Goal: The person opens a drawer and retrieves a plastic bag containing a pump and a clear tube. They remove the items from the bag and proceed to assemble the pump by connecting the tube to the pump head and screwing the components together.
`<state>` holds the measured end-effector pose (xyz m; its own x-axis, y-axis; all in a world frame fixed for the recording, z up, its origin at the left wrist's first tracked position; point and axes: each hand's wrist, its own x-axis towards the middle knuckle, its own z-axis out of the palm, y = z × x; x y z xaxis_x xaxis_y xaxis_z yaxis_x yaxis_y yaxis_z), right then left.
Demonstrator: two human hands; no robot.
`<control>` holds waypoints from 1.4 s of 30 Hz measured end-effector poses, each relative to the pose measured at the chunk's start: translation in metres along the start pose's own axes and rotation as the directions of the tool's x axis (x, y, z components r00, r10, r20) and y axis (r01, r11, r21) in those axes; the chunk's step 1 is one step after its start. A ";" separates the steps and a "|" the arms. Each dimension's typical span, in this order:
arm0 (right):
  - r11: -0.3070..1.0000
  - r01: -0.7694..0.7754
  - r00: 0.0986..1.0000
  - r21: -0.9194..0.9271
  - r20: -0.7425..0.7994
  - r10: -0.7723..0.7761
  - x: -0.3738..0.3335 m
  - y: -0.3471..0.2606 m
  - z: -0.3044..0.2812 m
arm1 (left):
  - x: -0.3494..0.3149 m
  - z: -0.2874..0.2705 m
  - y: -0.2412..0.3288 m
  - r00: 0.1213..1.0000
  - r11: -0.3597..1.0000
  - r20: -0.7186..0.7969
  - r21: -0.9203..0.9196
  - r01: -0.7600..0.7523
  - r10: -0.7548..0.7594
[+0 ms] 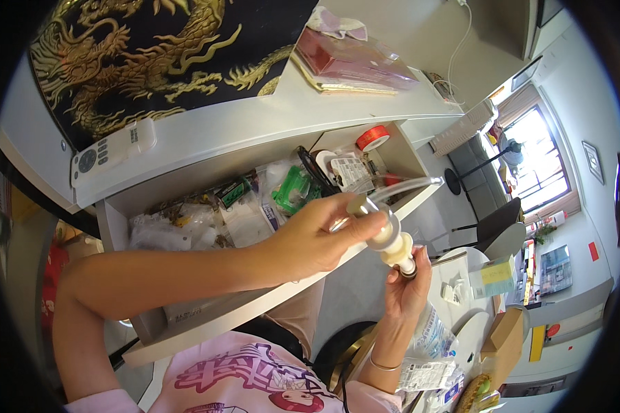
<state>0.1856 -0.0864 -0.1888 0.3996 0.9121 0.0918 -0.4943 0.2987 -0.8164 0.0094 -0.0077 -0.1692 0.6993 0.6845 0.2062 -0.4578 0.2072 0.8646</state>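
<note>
My left hand [320, 234], above the open drawer [241, 303], is closed on what looks like a pump head [386, 237]. It has a silver metal collar, cream plastic rings and a narrow dark-tipped end. A clear bent tube [406, 189] sticks out beside the collar toward the drawer's far right corner. The fingers of my right hand [408, 286] pinch the pump's narrow lower end, just outside the drawer front. The pump is tilted, its narrow end pointing down and right.
Inside the drawer lie plastic bags [165, 230], a green packet [295, 191] and a red tape roll [373, 138]. A white remote [114, 153] and a pink box [355, 62] rest on the cabinet top. At right, a cluttered table holds an open cardboard box [504, 337].
</note>
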 end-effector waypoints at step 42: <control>0.103 0.675 0.736 -0.731 0.656 -0.169 -0.018 -0.027 0.089 | -0.012 -0.007 0.018 0.906 0.536 0.034 0.797 -0.279 0.421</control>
<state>0.1231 -0.0860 -0.1179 -0.1284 0.8048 0.5795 0.7829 0.4409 -0.4390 -0.0107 -0.0071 -0.1594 0.4595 0.6838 0.5667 -0.0028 -0.6370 0.7709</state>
